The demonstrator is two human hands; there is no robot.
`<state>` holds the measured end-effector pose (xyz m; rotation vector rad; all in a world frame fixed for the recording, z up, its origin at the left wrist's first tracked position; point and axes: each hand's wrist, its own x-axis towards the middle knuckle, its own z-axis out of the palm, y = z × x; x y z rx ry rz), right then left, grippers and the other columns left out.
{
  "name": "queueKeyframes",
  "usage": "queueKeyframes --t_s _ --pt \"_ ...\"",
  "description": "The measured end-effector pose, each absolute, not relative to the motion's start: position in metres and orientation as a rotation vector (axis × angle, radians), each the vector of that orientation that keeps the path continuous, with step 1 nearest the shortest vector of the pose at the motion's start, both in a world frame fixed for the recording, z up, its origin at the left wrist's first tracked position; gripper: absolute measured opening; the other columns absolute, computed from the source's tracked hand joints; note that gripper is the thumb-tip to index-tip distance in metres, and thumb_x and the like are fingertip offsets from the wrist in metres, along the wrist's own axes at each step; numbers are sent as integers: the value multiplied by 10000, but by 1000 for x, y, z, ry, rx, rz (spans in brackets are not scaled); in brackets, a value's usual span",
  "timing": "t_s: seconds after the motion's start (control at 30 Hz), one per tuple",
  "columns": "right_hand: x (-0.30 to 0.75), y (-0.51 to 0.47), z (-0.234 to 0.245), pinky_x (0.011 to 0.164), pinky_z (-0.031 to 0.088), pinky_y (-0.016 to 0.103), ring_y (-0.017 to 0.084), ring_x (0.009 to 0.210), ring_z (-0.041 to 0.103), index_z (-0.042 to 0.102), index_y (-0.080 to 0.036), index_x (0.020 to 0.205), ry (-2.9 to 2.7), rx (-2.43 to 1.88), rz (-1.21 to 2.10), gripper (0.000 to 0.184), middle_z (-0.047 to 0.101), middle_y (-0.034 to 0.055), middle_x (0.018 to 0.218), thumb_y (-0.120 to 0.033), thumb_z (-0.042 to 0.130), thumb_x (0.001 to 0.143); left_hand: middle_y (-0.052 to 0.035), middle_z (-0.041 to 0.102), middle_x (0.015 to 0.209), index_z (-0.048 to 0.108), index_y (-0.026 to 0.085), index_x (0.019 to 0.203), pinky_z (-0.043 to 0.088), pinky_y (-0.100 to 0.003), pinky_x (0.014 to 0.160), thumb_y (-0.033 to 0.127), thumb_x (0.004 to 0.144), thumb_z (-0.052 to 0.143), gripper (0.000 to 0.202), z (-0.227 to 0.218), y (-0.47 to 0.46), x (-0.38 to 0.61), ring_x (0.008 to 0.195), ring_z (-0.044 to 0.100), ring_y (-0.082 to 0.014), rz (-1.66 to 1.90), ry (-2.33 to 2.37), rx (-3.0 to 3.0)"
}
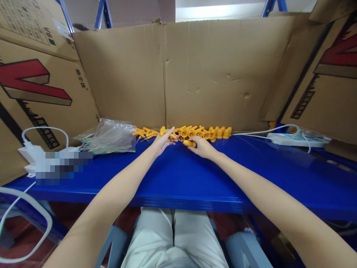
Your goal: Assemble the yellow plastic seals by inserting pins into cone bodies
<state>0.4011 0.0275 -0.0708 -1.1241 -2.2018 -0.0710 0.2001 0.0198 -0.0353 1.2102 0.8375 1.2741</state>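
Several small orange plastic pieces lie in a row at the back of the blue table, against the cardboard wall. My left hand reaches to the left part of the row, with its fingers stretched over some pieces with small chains. My right hand is beside it, with its fingers curled round one orange piece that lies a little in front of the row.
A clear plastic bag lies left of the row. White chargers with cables sit at the far left. A white power strip with cable lies at the right. Cardboard walls close in the back and both sides.
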Motion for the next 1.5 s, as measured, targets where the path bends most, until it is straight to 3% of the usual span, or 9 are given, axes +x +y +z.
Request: queueKeyframes --t_s 0.2,0.4,0.57,0.67,0.87,1.0,1.13,1.33,1.5 --pt "401 26 -68 824 475 338 228 903 639 637 -153 945 -2177 -1142 -49 180 684 105 970 -208 625 774 -83 685 812 571 116 1051 524 -263 647 359 849 633 322 -34 18 203 706 680 -158 1101 736 1184" --pt "404 25 -67 844 477 347 237 932 642 641 -150 961 -2192 -1187 -63 203 688 111 1006 -170 629 759 -93 672 859 501 102 1219 484 -214 504 265 896 565 368 -35 22 202 608 656 -132 1009 901 1219" --pt "406 28 -68 848 482 349 230 924 646 651 -172 979 -2179 -1165 -101 217 690 92 1002 -189 644 763 -209 574 1219 114 204 1502 403 -185 451 19 798 551 849 -36 17 201 595 637 -89 1019 1104 1471" --pt "407 29 -68 850 482 347 224 923 645 655 -176 978 -2170 -1147 -95 214 689 87 1003 -188 646 765 -236 477 1345 52 260 1514 414 -185 493 -37 720 548 983 -40 17 199 607 623 -70 968 1193 1627" --pt "408 26 -65 871 483 367 229 944 643 663 -167 998 -2168 -1144 -39 219 688 98 1019 -183 640 781 -100 671 1039 430 242 1382 473 -271 779 74 734 578 686 -49 20 189 876 635 -195 1111 1169 2086" --pt "410 27 -65 923 466 402 237 992 630 666 -177 1051 -2153 -1118 -33 258 682 95 1047 -194 639 794 -54 663 811 595 255 1170 432 -330 864 185 737 628 440 -47 19 185 901 634 -262 1090 1347 2275" --pt "413 31 -66 932 464 408 223 992 623 669 -186 1092 -2182 -1043 3 278 673 92 1042 -213 624 819 -52 634 755 606 234 1047 431 -305 778 260 775 587 274 -43 18 185 804 630 -256 843 1488 2474" --pt "419 38 -69 1005 427 455 234 1096 597 634 -171 1161 -2136 -983 159 345 647 123 1152 -256 621 827 -27 590 710 563 222 1058 399 -275 669 269 771 556 290 -41 21 185 696 587 -218 707 1586 2549" --pt "425 42 -70 909 516 411 214 1076 619 564 -187 1203 -2036 -960 520 463 588 123 1245 -220 687 758 -29 591 721 556 216 1041 389 -274 656 270 767 555 280 -41 25 180 682 566 -209 679 1629 2545"
